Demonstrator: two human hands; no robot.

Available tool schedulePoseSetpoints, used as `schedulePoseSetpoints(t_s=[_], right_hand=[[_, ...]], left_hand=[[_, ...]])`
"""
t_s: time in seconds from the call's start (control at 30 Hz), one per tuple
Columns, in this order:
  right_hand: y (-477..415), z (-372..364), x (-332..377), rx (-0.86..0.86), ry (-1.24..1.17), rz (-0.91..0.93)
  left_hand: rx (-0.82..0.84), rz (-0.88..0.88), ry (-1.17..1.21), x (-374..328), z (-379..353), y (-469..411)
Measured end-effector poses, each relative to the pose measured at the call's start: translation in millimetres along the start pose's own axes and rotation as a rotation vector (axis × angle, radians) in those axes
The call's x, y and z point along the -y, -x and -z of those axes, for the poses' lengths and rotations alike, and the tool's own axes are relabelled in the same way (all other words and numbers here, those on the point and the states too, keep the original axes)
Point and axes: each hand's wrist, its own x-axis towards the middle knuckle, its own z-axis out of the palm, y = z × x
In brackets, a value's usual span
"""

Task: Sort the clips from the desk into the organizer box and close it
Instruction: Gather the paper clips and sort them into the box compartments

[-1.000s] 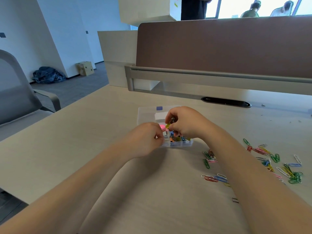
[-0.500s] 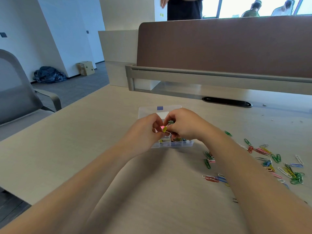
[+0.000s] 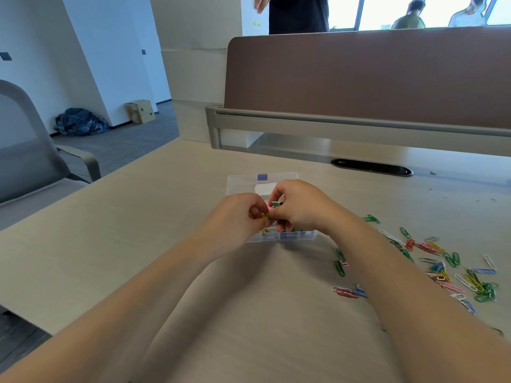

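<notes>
Two bare hands, left hand [image 3: 243,214] and right hand [image 3: 300,207], pinch small yellow and green clips [image 3: 269,214] over the open clear plastic organizer box [image 3: 282,235] mid-desk, ready to drop; loose coloured paperclips [image 3: 448,266] lie toward the pale desk's [image 3: 138,230] right edge.

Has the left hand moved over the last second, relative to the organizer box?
Yes. The left hand has gone up and away from the near edge of the organizer box, meeting the right hand above it, pinching small clips between them.

Clear glossy plastic organizer box [image 3: 282,236] on matt pale wood-look desk [image 3: 138,230]
</notes>
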Motion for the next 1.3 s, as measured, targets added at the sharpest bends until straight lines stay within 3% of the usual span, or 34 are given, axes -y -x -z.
schedulePoseSetpoints(t_s=[0.47, 0.73, 1.3], right_hand=[[-6.0, 7.4, -8.1, -0.183, -0.002, 0.034], [-3.2, 9.1, -6.8, -0.193, 0.012, 0.071], [-8.9, 5.7, -8.8, -0.179, 0.175, 0.002]], left_hand=[[0.027, -0.033, -0.096, 0.1, 7.1, 2.1], [0.007, -0.089, -0.216, -0.1, 0.8, -1.2], [0.053, -0.181, -0.212, 5.2, -5.5, -2.2]])
